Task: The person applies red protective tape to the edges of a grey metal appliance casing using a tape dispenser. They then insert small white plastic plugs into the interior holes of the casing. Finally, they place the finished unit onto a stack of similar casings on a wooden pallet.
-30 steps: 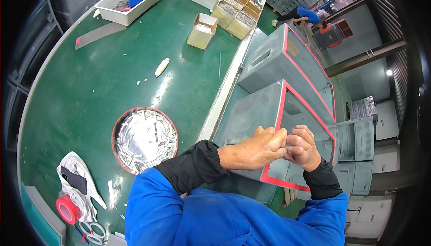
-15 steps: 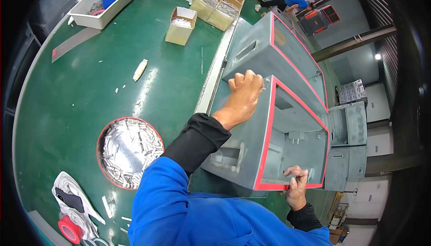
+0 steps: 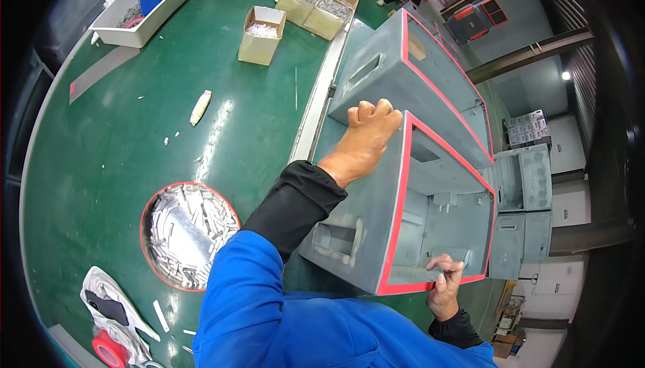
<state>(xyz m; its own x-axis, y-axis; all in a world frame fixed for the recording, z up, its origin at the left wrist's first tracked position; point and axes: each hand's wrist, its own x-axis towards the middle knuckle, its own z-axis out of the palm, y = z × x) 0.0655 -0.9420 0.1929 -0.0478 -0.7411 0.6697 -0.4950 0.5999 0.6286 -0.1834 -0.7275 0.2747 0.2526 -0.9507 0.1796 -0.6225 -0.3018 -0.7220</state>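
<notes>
Grey open-faced metal box [image 3: 376,220] with red-edged rim, tilted beside green table.

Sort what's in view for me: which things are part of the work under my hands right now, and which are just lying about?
In hand:
- left hand gripping the top edge of the grey red-rimmed box
- right hand at its lower rim

Lying about:
- second grey box behind
- round tray of metal pieces
- cardboard box
- white bin
- red tape roll

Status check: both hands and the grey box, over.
Left hand grips top corner of red-edged grey box. Right hand pinches its lower front rim. Second grey box close behind.
</notes>
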